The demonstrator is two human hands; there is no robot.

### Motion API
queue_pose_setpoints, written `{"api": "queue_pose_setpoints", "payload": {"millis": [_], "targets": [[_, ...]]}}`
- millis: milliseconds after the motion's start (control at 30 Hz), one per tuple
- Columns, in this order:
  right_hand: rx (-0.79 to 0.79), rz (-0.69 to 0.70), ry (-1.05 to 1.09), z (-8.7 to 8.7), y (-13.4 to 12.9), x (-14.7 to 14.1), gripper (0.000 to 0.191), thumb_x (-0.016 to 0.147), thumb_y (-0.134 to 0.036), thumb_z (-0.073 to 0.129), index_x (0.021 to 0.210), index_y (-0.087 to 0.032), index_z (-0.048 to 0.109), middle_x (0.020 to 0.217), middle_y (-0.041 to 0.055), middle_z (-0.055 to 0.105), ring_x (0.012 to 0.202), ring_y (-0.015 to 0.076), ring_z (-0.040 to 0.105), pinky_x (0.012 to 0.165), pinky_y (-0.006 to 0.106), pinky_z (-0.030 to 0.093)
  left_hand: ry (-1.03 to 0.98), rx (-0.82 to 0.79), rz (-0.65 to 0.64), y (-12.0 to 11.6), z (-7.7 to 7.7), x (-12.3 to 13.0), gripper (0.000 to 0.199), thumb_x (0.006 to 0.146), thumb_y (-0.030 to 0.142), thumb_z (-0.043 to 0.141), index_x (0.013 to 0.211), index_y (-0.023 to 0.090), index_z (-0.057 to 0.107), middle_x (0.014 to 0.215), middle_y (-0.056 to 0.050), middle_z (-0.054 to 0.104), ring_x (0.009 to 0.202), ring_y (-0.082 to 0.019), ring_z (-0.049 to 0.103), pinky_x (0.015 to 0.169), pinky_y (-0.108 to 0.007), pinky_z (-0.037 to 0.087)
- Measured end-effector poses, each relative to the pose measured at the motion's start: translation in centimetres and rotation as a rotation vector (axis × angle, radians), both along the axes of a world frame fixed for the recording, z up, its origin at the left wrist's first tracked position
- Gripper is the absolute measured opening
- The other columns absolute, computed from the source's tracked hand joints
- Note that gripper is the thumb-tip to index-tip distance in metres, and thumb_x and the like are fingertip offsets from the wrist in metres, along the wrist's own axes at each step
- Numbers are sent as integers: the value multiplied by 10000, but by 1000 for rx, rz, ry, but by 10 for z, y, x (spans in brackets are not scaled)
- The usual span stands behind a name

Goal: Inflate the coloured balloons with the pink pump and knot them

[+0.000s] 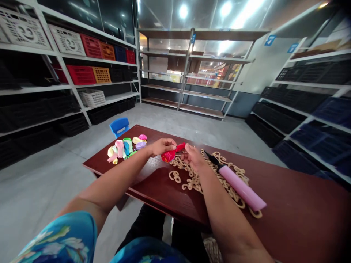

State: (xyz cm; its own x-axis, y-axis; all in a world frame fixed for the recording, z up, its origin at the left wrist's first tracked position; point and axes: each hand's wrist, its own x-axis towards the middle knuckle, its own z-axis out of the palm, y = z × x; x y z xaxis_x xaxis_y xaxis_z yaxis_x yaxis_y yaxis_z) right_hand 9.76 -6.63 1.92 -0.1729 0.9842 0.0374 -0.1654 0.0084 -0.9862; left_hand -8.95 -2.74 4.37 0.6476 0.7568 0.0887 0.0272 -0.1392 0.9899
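A limp red balloon point(168, 156) with yellowish printing is stretched between my hands above the brown table. My left hand point(163, 146) pinches it near the middle, and its printed body hangs below those fingers. At the balloon's narrow end, my right hand point(194, 157) has thumb and finger closed on the red rubber. Just right of this hand lies a pink hand pump point(241, 188) with a black nozzle end, resting on beige scroll-shaped ornaments point(194, 180). Several uninflated balloons point(119, 148) in mixed colours lie in a pile to the left.
The brown table point(164, 193) stands in front of my lap. A small blue chair point(119, 126) is beyond its left corner. Shelves with crates point(91, 45) line the left, and more racks with dark bins point(287, 120) stand right. A metal rack point(189, 69) is at the back.
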Motion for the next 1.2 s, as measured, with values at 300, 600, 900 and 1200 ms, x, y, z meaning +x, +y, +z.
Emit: {"api": "queue_pose_setpoints", "payload": {"millis": [300, 600, 900, 1200], "targets": [[252, -468, -132, 3, 10, 14, 277, 665, -458, 610, 746, -194, 585, 533, -52, 530, 459, 78, 456, 421, 191, 335, 162, 52, 630, 1, -18, 36, 322, 773, 443, 510, 682, 140, 566, 707, -56, 611, 616, -122, 534, 542, -224, 383], [485, -715, -615, 3, 9, 27, 273, 737, -446, 534, 789, -195, 626, 780, 23, 626, 699, 142, 562, 680, 275, 454, 163, -662, -273, -22, 1, 76, 976, 569, 852, 24, 635, 69, 603, 612, -189, 609, 391, -121, 458, 330, -214, 154], [701, -506, -635, 7, 3, 20, 134, 763, -325, 538, 746, -209, 602, 867, 27, 623, 838, 147, 572, 783, 295, 456, -171, -688, -164, -13, -18, 82, 1012, 580, 816, -51, 951, 122, 585, 786, -147, 626, 685, -174, 588, 558, -260, 430], [926, -289, -992, -2, 7, 15, 152, 720, -220, 569, 825, -270, 666, 1090, 30, 579, 1075, 209, 478, 951, 406, 357, -725, -737, 149, 16, -39, 69, 211, 875, 292, 422, 939, 164, 577, 852, -62, 617, 791, -134, 594, 699, -263, 476]]}}
